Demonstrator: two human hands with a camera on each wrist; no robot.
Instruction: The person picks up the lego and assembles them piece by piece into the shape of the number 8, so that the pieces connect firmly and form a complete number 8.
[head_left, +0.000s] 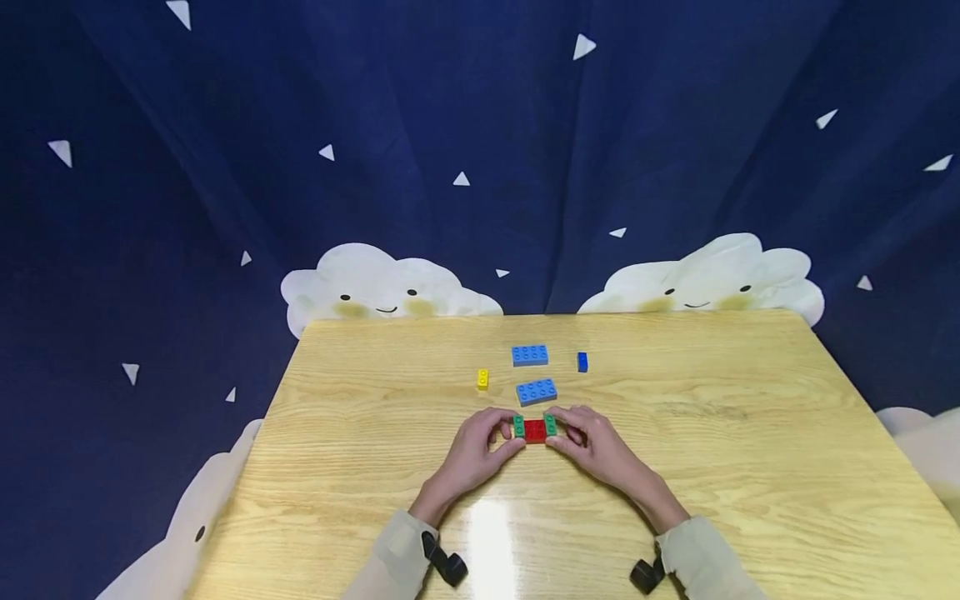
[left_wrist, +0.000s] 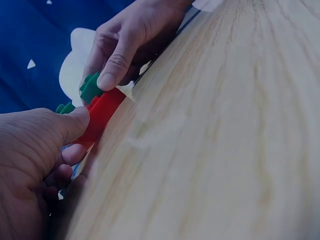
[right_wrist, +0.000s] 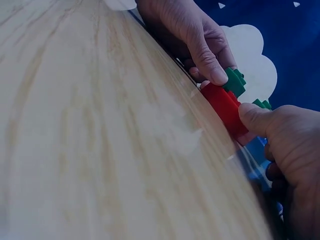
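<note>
A red brick (head_left: pixel 535 431) lies on the wooden table with a small green brick on top of each end. My left hand (head_left: pixel 474 448) pinches the left green brick (head_left: pixel 519 427) between thumb and fingers. Thumb and fingers of my right hand (head_left: pixel 602 447) pinch the right green brick (head_left: pixel 551 425). In the left wrist view the studs of the far green brick (left_wrist: pixel 90 89) point up, and the red brick (left_wrist: pixel 104 116) sits low against the tabletop. From the right wrist, my right thumb partly covers the near green brick (right_wrist: pixel 262 104).
Two blue eight-stud bricks (head_left: pixel 529 356) lie just beyond the hands, one behind the other. To their left is a small yellow brick (head_left: pixel 483 379); to their right, a small dark blue brick (head_left: pixel 582 362). A navy curtain (head_left: pixel 525 125) with clouds hangs behind the table (head_left: pixel 360 392).
</note>
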